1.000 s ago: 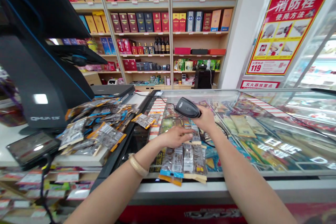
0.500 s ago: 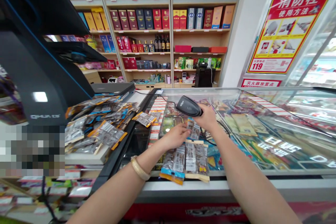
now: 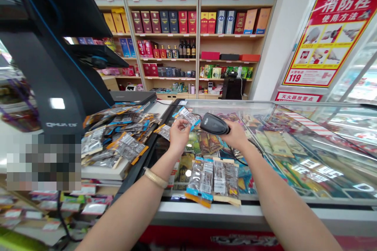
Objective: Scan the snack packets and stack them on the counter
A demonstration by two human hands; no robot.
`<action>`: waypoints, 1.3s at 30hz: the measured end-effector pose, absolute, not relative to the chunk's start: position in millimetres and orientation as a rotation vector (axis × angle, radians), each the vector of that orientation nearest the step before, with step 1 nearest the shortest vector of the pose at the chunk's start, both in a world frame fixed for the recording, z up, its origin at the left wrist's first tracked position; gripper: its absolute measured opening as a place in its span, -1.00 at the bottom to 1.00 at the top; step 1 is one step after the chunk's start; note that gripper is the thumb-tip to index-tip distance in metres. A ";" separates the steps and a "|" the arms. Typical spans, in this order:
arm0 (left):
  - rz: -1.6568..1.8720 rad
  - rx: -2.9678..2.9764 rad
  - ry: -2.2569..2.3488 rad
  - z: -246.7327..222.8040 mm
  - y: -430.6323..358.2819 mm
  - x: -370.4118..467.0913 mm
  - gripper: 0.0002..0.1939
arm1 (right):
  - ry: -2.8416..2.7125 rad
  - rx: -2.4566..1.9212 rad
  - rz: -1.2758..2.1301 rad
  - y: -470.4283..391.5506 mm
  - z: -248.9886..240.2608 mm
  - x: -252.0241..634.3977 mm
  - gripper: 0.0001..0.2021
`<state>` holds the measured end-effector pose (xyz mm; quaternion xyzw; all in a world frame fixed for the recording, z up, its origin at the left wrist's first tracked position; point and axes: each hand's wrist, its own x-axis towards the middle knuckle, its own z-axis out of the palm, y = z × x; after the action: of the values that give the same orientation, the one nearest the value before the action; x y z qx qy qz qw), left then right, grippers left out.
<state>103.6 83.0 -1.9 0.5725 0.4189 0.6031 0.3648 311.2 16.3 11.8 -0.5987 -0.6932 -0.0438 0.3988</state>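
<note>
My left hand (image 3: 179, 135), closed, pinches a small clear snack packet with blue ends (image 3: 192, 119) over the freezer's glass lid. The handle of a black barcode scanner (image 3: 214, 124) is wrapped in my right hand (image 3: 237, 136); its head points left, close by the packet. Under my left hand, partly hidden, an orange-edged packet (image 3: 162, 130) rests at the lid's left side. Near the front edge lie blue-and-orange-ended packets (image 3: 200, 178) beside cream-ended packets (image 3: 226, 180).
A heap of similar packets (image 3: 125, 123) covers the counter at left, beside a dark checkout terminal (image 3: 59, 86). The scanner's cable (image 3: 235, 156) trails over the chest freezer's glass (image 3: 250, 104). Boxed goods fill the back shelves (image 3: 197, 4).
My left hand has moved left and away from me, carrying a packet from below the scanner to its left. The scanner stays in my right hand. The camera view has shifted slightly.
</note>
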 end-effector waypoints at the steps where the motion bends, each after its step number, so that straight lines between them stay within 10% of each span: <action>1: 1.567 1.499 1.077 -2.0 83.6 103.3 -0.86 | -1.779 -1.540 -0.111 16.5 11.1 310.1 -0.74; 25: 1.706 1.648 1.773 23.4 90.7 69.5 -0.72 | -1.711 -1.601 -0.161 15.7 11.2 307.8 -0.70; 30: 0.921 2.166 0.722 34.4 50.4 92.8 -0.86 | -1.611 -1.536 -0.232 16.6 13.4 311.0 -0.70; 36: 0.092 2.582 0.123 31.1 -9.1 97.9 -0.03 | -1.538 -1.571 -0.261 20.3 11.2 317.6 -0.74; 39: 0.039 2.751 0.173 19.5 -14.7 100.0 -0.07 | -1.556 -1.587 -0.256 21.0 9.9 318.2 -0.75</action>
<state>100.0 -14.7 19.5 0.9795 0.0615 0.0140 0.1913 318.2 21.0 9.9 -0.6381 -0.6256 -0.1029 0.4368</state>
